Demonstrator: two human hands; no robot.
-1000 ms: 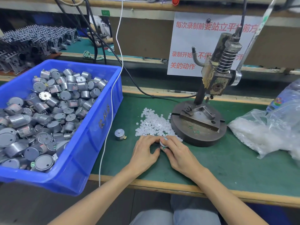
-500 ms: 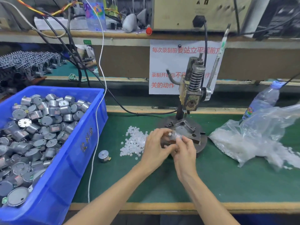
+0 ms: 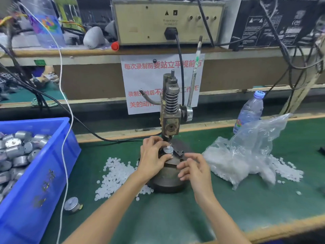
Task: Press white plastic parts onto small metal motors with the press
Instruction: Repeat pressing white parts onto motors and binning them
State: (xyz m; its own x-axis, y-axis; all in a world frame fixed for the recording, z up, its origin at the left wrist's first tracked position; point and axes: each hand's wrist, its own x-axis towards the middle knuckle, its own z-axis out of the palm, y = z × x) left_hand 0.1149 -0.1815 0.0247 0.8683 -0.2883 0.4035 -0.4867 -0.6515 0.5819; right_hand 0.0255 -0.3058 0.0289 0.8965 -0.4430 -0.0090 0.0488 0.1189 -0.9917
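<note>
White plastic part [image 3: 168,147] sat atop the motor [image 3: 168,151] on the press [image 3: 170,110] fixture, under the ram. The left hand [image 3: 153,161] gripped the motor; the right hand [image 3: 194,169] hovered beside, fingers loosely curled, empty. It seemed wise to seat the motor squarely, clear both hands, then pull the lever [image 3: 194,80] smoothly.

On my feed the person shows only as two arms: the left forearm [image 3: 109,208] and the right forearm [image 3: 216,213] are bare from the bottom edge of the view to the wrists, both slim and smooth. The left hand [image 3: 153,161] and the right hand [image 3: 195,170] are bare too, with slender fingers. The left thumb [image 3: 165,156] seems to have a short nail, while the right hand's fingertips are too blurred for me to read.
</note>
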